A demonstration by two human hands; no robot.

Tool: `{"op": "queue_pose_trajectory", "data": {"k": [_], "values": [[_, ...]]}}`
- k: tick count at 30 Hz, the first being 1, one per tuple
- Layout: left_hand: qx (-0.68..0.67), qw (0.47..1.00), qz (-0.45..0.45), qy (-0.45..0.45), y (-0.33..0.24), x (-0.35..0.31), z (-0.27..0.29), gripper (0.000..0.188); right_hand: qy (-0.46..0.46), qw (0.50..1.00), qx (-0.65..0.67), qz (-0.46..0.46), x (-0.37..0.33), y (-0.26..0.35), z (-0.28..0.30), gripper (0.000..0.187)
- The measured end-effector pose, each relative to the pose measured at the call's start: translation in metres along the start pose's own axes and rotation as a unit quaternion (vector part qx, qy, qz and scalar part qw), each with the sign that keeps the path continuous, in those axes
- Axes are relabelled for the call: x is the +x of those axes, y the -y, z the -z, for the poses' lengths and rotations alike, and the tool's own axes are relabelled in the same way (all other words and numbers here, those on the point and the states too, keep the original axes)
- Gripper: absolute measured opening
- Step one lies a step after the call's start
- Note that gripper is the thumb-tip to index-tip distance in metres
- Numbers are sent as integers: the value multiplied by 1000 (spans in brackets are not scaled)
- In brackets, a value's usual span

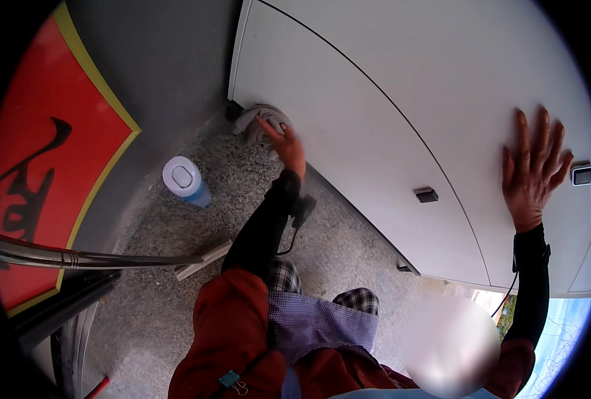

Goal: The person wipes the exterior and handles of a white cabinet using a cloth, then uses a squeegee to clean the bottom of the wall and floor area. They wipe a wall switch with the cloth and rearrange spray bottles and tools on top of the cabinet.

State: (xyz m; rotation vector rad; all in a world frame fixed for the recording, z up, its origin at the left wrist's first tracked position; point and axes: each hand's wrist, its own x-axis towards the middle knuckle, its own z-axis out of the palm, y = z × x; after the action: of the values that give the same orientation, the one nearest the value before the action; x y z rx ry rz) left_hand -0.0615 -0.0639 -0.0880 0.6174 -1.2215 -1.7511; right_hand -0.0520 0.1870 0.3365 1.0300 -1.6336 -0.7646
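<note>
the step in hand looks like wiping down a white cabinet (pixel 402 120) by its low corner, close to the dark wall (pixel 176 60). the left hand (pixel 289 146) is on a bunched grey cloth (pixel 263 114), which sits at the cabinet's bottom edge, just above the speckled floor (pixel 156 239). two of its fingers stretch over the cloth with a gap between them; the others are hidden, so i can't make out whether they pinch the fabric or only press on it.

the right hand (pixel 531 176) lies against the cabinet front with its fingers spread, just beside a latch (pixel 581 174). it holds nothing and seems to be there for support.

as i judge it, the next move calls for firm, even pressure on the cloth along that low edge, with the right palm braced to keep balance. the left arm needs some care too: a tub (pixel 184 178) with a white lid stands near the left hand, by the wall.
</note>
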Motion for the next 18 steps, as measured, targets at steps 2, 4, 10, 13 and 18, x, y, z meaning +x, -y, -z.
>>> {"op": "queue_pose_trajectory", "data": {"k": [2, 4, 10, 13, 18], "values": [[23, 999, -27, 29, -20, -29, -12, 72, 14, 1000, 1, -7, -2, 3, 0, 58], [35, 994, -24, 96, -63, -42, -24, 71, 21, 1000, -7, -5, -4, 2, 2, 58], [162, 945, -253, 133, -131, 53, -51, 66, 18, 1000, 3, 0, -2, 3, 5, 58], [60, 934, -351, 38, -137, 122, -44, 66, 21, 999, 27, -14, -4, 1, -1, 58], [-3, 973, -229, 10, -101, 105, -33, 70, -4, 1000, 29, -1, -9, 0, -5, 57]]}}
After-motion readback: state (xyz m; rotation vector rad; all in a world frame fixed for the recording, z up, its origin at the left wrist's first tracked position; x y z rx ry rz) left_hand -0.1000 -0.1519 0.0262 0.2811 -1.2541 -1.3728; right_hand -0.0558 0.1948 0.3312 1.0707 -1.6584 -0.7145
